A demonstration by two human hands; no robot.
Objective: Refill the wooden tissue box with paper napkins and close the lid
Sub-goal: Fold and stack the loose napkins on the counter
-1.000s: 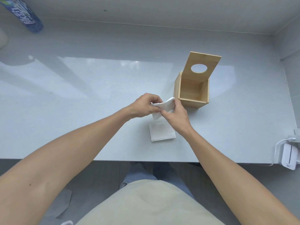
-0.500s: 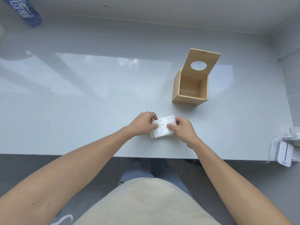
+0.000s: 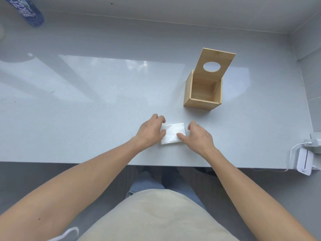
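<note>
A white stack of paper napkins [image 3: 172, 133] lies flat on the grey table near its front edge. My left hand [image 3: 151, 132] holds the stack's left side, fingers curled at the far corner and thumb on top. My right hand [image 3: 198, 136] is at the right side, its thumb resting on the stack and its fingers curled just beside the right edge. The wooden tissue box [image 3: 202, 95] stands beyond, to the right, with nothing visible inside. Its hinged lid [image 3: 215, 62], with a round hole, is raised upright at the back.
A blue printed bottle [image 3: 26, 12] lies at the far left corner. A white charger with a cable [image 3: 304, 160] sits at the table's right front edge. A wall runs along the back and right. The table's front edge [image 3: 86, 162] is close to my body.
The napkin I held in the air near the box has come down onto the stack. Both hands have moved toward me and now sit at the stack's two sides.
</note>
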